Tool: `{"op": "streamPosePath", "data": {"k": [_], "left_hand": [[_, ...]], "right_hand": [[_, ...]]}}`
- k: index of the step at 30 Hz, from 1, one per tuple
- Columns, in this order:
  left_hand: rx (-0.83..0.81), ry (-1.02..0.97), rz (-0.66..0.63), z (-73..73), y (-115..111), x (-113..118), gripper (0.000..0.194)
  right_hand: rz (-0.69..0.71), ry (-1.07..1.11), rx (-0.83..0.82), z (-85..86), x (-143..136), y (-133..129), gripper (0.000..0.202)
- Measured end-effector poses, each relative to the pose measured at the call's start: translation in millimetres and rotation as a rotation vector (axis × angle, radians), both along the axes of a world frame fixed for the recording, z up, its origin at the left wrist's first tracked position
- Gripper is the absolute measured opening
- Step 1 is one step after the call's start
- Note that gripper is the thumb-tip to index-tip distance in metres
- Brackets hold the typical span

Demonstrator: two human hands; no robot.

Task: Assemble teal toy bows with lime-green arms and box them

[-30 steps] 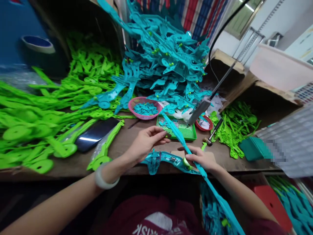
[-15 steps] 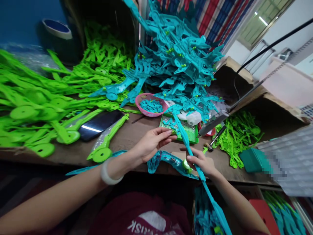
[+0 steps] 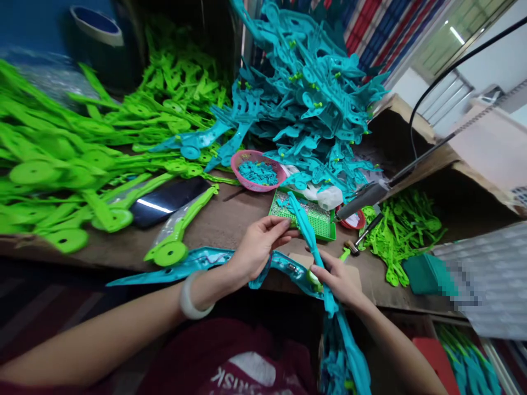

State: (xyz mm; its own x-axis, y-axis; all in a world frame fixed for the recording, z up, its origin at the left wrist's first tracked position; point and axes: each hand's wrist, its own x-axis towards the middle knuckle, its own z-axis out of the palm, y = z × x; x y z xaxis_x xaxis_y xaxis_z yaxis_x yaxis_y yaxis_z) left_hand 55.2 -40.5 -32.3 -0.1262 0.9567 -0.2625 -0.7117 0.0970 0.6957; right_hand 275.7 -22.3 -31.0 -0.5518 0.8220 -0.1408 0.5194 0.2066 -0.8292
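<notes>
My left hand point(image 3: 258, 245) rests on a long teal plastic piece point(image 3: 173, 270) lying across the near table edge, fingers pinched together near the green studded tray point(image 3: 317, 220). My right hand point(image 3: 338, 278) grips a second long teal strip point(image 3: 307, 230) that runs from the tray down past the table edge, with a small green round part point(image 3: 313, 278) under the fingers. A pink bowl point(image 3: 257, 171) of small teal bits stands behind the tray.
A heap of teal parts point(image 3: 313, 93) rises at the back, with bright green parts point(image 3: 82, 148) spread to the left and more point(image 3: 401, 225) at the right. A dark phone point(image 3: 168, 198), a hanging powered screwdriver point(image 3: 362, 198), a red dish point(image 3: 354, 222) and cardboard boxes point(image 3: 453, 164) surround the work spot.
The view has shifted left. The long teal piece under my left hand now stretches further left along the table edge, and the strip in my right hand has slid downward.
</notes>
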Motion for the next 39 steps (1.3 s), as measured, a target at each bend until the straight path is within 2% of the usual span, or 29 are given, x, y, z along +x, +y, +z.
{"op": "streamPosePath", "data": {"k": [3, 8, 16, 21, 24, 27, 30, 32, 34, 37, 39], "left_hand": [[0.057, 0.010, 0.082, -3.0, -3.8, 6.2, 0.050], [0.169, 0.078, 0.206, -5.7, -10.3, 13.6, 0.048], [0.172, 0.018, 0.217, -7.1, -12.5, 15.7, 0.050], [0.227, 0.049, 0.199, -7.0, -17.3, 10.9, 0.047], [0.308, 0.134, 0.274, -13.4, -16.9, 10.3, 0.044], [0.311, 0.144, 0.355, -24.1, -11.2, 9.5, 0.043], [0.280, 0.138, 0.412, -38.6, -12.8, 7.1, 0.044], [0.254, 0.147, 0.435, -51.7, -25.6, 7.2, 0.046], [0.226, 0.221, 0.438, -67.7, -48.6, 10.8, 0.045], [0.196, 0.476, 0.392, -91.8, -92.6, 19.8, 0.037], [0.185, 0.617, 0.354, -103.8, -119.3, 24.1, 0.028]], "right_hand": [[0.028, -0.023, -0.002, 0.4, -2.3, -4.4, 0.058], [0.013, -0.031, -0.026, 4.1, -5.8, -6.6, 0.056], [0.043, -0.061, 0.008, 5.2, -8.6, -6.7, 0.059], [0.066, -0.117, 0.127, 6.7, -12.1, -12.2, 0.055], [0.080, -0.150, 0.155, 4.1, -16.8, -11.3, 0.054], [0.086, -0.172, 0.181, 3.8, -20.7, -3.8, 0.054], [0.118, -0.183, 0.216, 14.2, -25.3, 8.9, 0.053], [0.147, -0.212, 0.248, 26.1, -33.1, 18.3, 0.054], [0.221, -0.252, 0.289, 37.7, -48.4, 26.1, 0.056], [0.462, -0.307, 0.325, 46.3, -85.7, 31.0, 0.056], [0.621, -0.364, 0.338, 43.8, -114.8, 29.8, 0.055]]}}
